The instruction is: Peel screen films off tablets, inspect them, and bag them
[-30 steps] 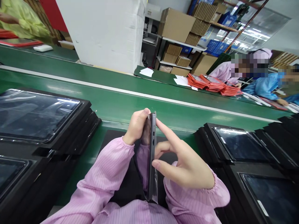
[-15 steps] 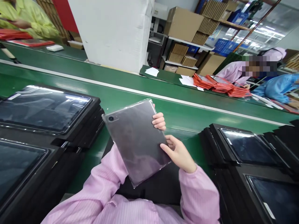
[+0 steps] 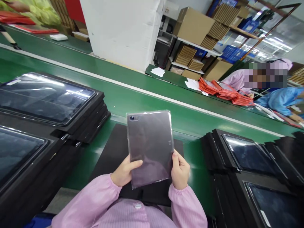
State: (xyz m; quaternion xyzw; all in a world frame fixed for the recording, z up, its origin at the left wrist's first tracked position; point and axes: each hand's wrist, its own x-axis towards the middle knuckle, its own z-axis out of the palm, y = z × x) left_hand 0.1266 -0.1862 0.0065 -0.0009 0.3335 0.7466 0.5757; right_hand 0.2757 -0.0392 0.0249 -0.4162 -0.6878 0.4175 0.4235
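Note:
A dark grey tablet (image 3: pixel 150 142) in a clear plastic sleeve is held up in front of me, its back with a camera lens facing me. My left hand (image 3: pixel 125 171) grips its lower left side, thumb lying on the back and the other fingers hidden behind. At the lower right edge, my right hand (image 3: pixel 180 169) is closed on it, thumb at the rim. Below the tablet a flat black tray (image 3: pixel 109 152) lies on the green bench.
Stacked black trays with tablets (image 3: pixel 47 98) stand on the left, and more stacked trays (image 3: pixel 247 152) on the right. Beyond a white strip (image 3: pixel 133 87) lie red pouches (image 3: pixel 225 90) and papers (image 3: pixel 158 72). Co-workers sit across the bench. A white pillar (image 3: pixel 123 31) rises behind.
The tablet has turned more upright and moved slightly right. My left hand has shifted from behind its upper right edge to its lower left side. My right hand now grips the right edge.

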